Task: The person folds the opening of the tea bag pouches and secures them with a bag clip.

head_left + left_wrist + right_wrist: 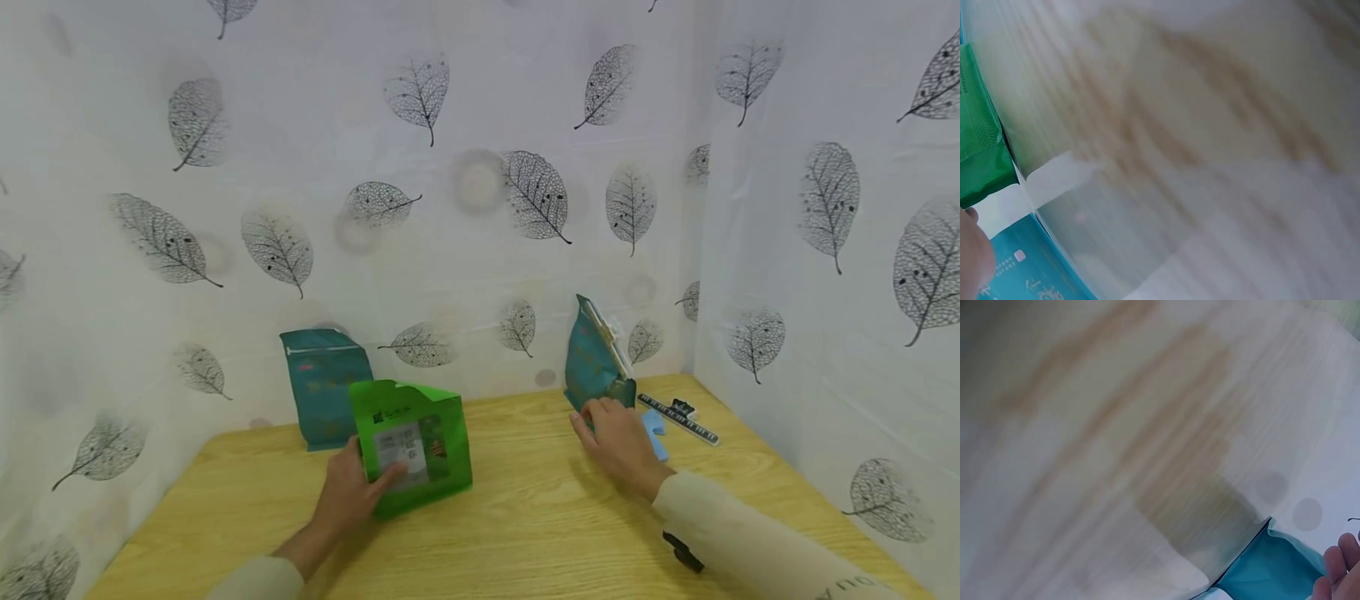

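My left hand (347, 487) grips a bright green pouch (450, 433) by its left side, the thumb across its printed front. The pouch stands tilted over the table, and its upper edge is unclipped. Behind it a teal pouch (322, 383) stands upright against the back wall. At the right, my right hand (618, 442) is in front of a second teal pouch (588, 358), its fingers loosely bent and overlapping the lower part. A long pale clip (609, 337) runs along that pouch's slanted upper edge. In the right wrist view the fingertips (1335, 562) appear beside the teal surface.
Right of my right hand lie a light blue clip (654, 429), a long black strip with white marks (693, 427) and a small black binder clip (682, 407). A black object (682, 552) lies by my right sleeve. Leaf-patterned sheeting (480, 275) encloses the wooden table (517, 517).
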The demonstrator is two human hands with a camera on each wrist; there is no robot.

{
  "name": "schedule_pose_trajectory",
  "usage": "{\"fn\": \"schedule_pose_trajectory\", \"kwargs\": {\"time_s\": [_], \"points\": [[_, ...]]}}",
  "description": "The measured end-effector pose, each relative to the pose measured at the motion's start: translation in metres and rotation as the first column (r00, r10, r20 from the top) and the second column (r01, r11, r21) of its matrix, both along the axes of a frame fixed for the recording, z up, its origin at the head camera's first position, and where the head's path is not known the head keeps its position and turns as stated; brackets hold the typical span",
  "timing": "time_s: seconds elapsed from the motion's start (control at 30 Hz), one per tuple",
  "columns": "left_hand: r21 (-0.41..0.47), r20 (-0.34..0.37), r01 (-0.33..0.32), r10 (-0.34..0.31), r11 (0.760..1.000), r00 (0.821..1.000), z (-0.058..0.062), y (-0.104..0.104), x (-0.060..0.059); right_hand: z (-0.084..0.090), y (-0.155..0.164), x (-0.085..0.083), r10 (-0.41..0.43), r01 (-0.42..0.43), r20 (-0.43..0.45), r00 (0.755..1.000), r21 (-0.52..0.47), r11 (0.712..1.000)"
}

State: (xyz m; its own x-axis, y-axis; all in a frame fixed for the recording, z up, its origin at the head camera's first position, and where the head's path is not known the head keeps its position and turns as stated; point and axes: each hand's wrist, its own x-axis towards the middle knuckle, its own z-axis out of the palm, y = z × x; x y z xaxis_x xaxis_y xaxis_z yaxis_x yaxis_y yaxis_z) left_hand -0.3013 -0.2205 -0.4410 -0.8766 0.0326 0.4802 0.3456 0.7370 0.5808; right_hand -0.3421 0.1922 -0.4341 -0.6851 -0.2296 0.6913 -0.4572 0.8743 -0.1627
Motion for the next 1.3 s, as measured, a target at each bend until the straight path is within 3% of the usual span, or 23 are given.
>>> {"fn": "schedule_pose_trajectory", "kwargs": {"time_s": [0.4,0.7,1.07,1.3], "points": [[-0.022,-0.055,0.026,-0.027,0.999,0.998,0.001,0.010,0.000,0.001,-0.012,0.003,-0.003,0.003,0.081,0.997,-0.007,1.000],[-0.012,0.025,0.014,-0.014,1.000,1.000,0.002,0.017,0.001,0.002,-0.023,0.004,-0.007,0.008,0.069,0.998,-0.005,1.000],[-0.021,-0.040,0.042,-0.043,0.999,0.998,-0.002,0.025,-0.002,0.001,-0.035,0.006,0.009,-0.010,0.077,0.997,0.017,1.000],[-0.011,-0.013,0.054,-0.054,0.998,0.998,-0.001,0.030,-0.002,0.000,-0.042,0.005,0.023,-0.024,0.093,0.995,0.006,1.000]]}}
